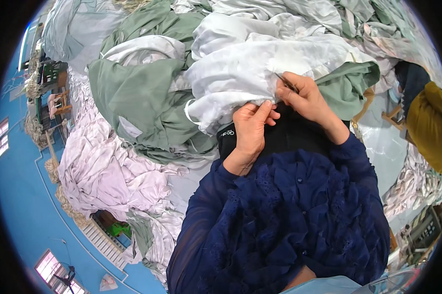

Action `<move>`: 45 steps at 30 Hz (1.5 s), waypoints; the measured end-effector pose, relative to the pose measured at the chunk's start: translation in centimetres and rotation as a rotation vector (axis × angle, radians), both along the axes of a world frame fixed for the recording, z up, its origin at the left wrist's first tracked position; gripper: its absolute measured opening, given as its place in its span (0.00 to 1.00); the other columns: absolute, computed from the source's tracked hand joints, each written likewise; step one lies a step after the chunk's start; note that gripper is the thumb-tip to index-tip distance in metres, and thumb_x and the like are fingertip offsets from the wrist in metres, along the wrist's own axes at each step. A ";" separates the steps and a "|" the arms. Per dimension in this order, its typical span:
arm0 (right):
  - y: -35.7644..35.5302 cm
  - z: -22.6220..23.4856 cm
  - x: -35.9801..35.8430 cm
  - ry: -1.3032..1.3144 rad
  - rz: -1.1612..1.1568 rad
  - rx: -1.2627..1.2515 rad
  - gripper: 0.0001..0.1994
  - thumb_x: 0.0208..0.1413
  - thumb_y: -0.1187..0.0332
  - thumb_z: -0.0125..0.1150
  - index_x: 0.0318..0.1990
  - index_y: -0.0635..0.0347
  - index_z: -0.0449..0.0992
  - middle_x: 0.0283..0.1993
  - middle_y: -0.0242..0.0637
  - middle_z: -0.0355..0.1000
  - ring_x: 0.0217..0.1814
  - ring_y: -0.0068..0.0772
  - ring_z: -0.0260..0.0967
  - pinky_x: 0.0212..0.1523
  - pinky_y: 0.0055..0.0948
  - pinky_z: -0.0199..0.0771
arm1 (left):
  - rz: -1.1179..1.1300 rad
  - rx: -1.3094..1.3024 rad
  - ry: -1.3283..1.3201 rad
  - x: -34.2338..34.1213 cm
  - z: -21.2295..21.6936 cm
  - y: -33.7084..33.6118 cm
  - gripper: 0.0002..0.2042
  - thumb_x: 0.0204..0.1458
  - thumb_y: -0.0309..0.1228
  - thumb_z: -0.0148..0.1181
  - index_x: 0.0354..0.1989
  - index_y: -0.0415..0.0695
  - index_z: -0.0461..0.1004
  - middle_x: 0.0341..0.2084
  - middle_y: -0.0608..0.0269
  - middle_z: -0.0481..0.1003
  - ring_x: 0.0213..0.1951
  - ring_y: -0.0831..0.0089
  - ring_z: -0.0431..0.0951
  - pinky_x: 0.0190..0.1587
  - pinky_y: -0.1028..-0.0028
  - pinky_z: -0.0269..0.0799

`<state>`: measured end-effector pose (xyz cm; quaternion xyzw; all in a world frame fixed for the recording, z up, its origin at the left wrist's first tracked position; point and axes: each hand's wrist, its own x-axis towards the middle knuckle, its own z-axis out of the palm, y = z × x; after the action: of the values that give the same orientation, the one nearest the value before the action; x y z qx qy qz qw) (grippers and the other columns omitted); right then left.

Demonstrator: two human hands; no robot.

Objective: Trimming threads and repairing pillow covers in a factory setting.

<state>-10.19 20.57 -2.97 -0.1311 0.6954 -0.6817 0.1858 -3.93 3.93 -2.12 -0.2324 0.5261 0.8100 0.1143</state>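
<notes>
My left hand [250, 128] pinches the lower edge of a white cloth [260, 68] that lies bunched in front of me. Just to its right, my right hand [306, 98] holds a small thin metal tool [285, 82] with its tip against the same cloth edge. Both hands rest over a black cloth [289, 134] on my lap. My dark blue ruffled sleeves reach up from below.
Grey-green cloths [137, 98] and more white cloths are heaped all around. A pale pink pile [103, 171] lies at the left. A person in a mustard garment [427, 122] sits at the right edge. Wooden chairs [59, 100] stand far left by a blue wall.
</notes>
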 end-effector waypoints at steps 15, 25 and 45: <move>28.3 -1.9 0.1 0.441 -0.938 0.606 0.09 0.64 0.64 0.56 0.39 0.60 0.75 0.26 0.21 0.64 0.24 0.12 0.55 0.24 0.15 0.56 | -0.005 0.048 0.013 -0.3 0.0 -0.5 0.07 0.56 0.25 0.58 0.37 0.32 0.77 0.31 0.55 0.80 0.26 0.74 0.79 0.26 0.79 0.71; 30.4 -6.2 3.3 0.490 -1.008 0.625 0.16 0.59 0.77 0.56 0.55 0.58 0.74 0.38 0.27 0.76 0.32 0.14 0.68 0.32 0.15 0.66 | -0.066 -0.085 0.092 -0.7 1.0 0.6 0.08 0.57 0.25 0.57 0.35 0.30 0.78 0.28 0.57 0.79 0.26 0.76 0.78 0.27 0.80 0.71; -0.4 1.2 1.3 0.645 -0.162 0.287 0.07 0.46 0.83 0.61 0.32 0.64 0.71 0.30 0.39 0.67 0.25 0.33 0.66 0.26 0.27 0.66 | -0.170 -0.105 0.113 0.0 0.7 0.5 0.08 0.59 0.23 0.53 0.36 0.31 0.76 0.25 0.59 0.78 0.25 0.77 0.77 0.28 0.81 0.73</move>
<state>-8.93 20.20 -1.77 -0.2566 0.8149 -0.5133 -0.0811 -3.91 4.41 -1.41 -0.1467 0.5913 0.7805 0.1402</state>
